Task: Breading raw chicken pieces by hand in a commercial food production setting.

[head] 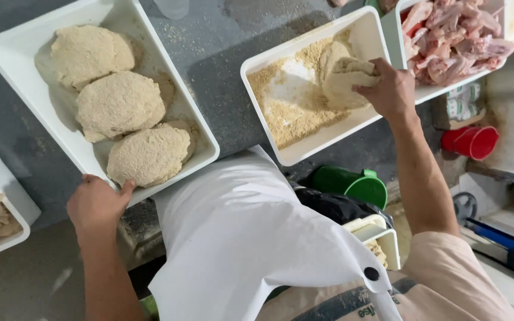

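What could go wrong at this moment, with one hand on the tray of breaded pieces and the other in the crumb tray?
The left hand grips only the near corner of the tray of breaded pieces, which seems to overhang the counter edge; a tug could tip it.

The right hand presses a cutlet at the far end of the crumb tray; crumbs may spill.

The raw meat tray sits right beside it, so cross-contact seems possible.

so, counting: two hands, left hand point(95, 205) and right hand point(388, 89). four white trays on the surface, plus part of a fifth at the left edge. three breaded cutlets point(120, 104) in the left tray point(13, 50), one floured piece point(346, 80) in the crumb tray point(304, 151). one green cup point(352, 183), one red cup point(474, 141).
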